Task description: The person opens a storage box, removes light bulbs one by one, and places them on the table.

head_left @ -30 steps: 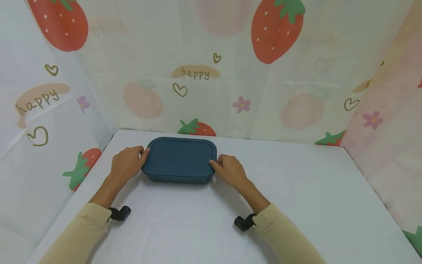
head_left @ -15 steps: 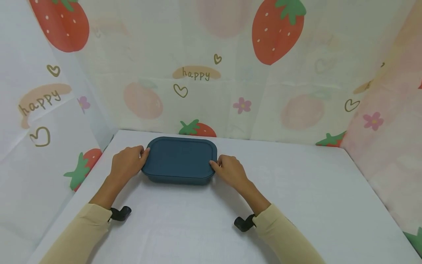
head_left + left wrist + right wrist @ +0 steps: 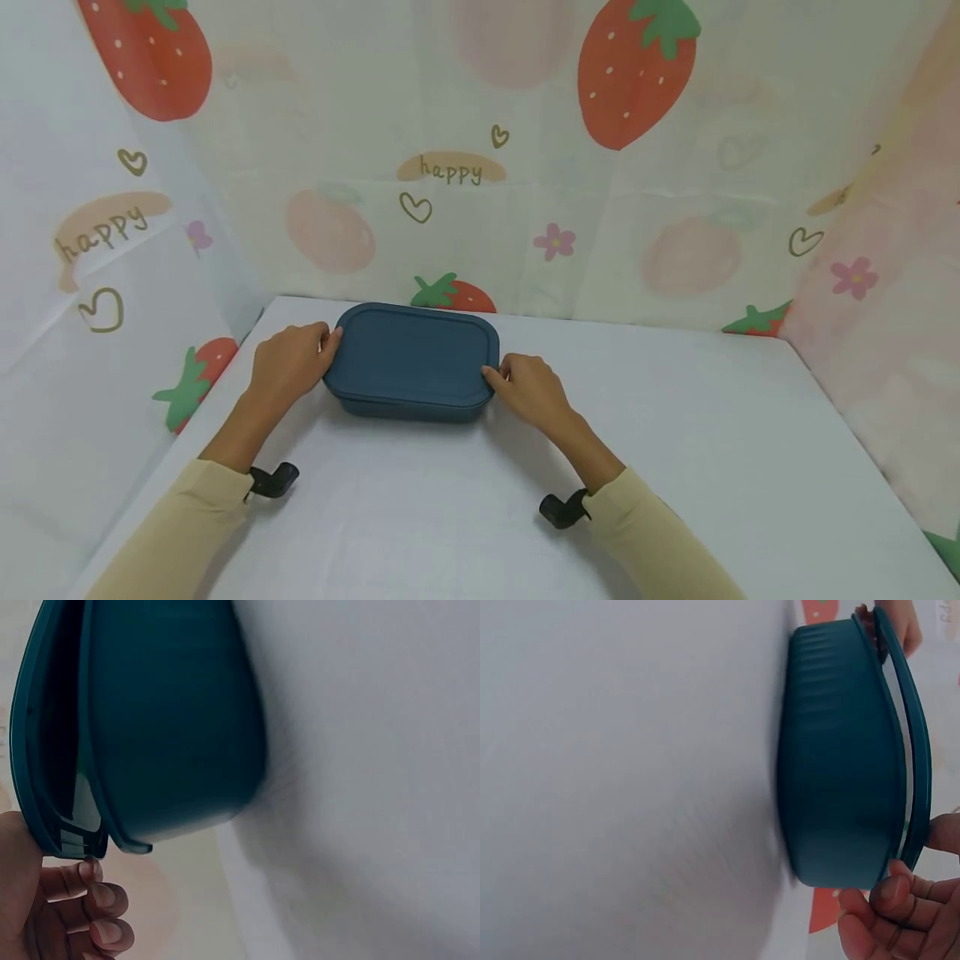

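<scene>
A dark blue-green rectangular lid [image 3: 415,354] with rounded corners lies over a matching food container [image 3: 408,412] on the white table. My left hand [image 3: 291,360] pinches the lid's left edge, thumb on top and fingers curled below. At the right edge, my right hand [image 3: 531,390] grips the lid in the same way. In the left wrist view, a dark gap separates the raised lid [image 3: 24,750] from the container wall [image 3: 172,720]. A narrower gap runs along the rim in the right wrist view, beside the container [image 3: 840,757]. The container's inside is hidden from the head view.
The white tabletop [image 3: 675,450] stretches to the right and front of the container. A strawberry-patterned cloth backdrop [image 3: 480,100] stands close behind, with cloth side walls left and right. A black wrist camera [image 3: 274,481] sits on the left wrist, another camera [image 3: 562,509] on the right.
The lid's left and far side has risen slightly, with my left hand moving up along with it. My right hand keeps its grip on the right edge. The head view has shifted a little.
</scene>
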A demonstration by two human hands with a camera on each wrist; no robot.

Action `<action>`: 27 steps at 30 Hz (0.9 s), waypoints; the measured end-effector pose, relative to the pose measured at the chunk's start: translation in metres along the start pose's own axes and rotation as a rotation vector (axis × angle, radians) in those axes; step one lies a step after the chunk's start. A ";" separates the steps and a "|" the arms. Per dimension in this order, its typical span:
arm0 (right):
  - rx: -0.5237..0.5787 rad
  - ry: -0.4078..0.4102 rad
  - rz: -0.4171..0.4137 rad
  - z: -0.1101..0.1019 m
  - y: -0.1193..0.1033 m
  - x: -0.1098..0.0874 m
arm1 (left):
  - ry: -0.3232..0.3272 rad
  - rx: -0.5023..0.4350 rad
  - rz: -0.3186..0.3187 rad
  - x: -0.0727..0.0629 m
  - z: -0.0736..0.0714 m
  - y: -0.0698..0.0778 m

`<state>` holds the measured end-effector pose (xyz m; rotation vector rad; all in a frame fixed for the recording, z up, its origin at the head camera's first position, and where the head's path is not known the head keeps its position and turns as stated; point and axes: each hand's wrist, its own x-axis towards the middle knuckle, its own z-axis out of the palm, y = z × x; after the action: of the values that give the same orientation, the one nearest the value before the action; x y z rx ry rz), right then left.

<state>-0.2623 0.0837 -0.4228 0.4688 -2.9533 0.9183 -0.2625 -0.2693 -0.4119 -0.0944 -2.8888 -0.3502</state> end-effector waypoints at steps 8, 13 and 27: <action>-0.007 0.007 -0.015 -0.015 0.000 -0.009 | -0.043 -0.042 0.001 -0.009 -0.008 0.009; -0.006 0.024 -0.049 -0.022 0.002 -0.020 | -0.036 -0.059 0.025 -0.022 -0.009 0.013; -0.039 0.044 -0.044 -0.032 0.008 -0.055 | 0.033 -0.069 0.093 -0.055 0.002 0.029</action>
<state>-0.2146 0.1233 -0.4066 0.5036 -2.9029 0.8537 -0.2066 -0.2426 -0.4200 -0.2318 -2.8280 -0.4294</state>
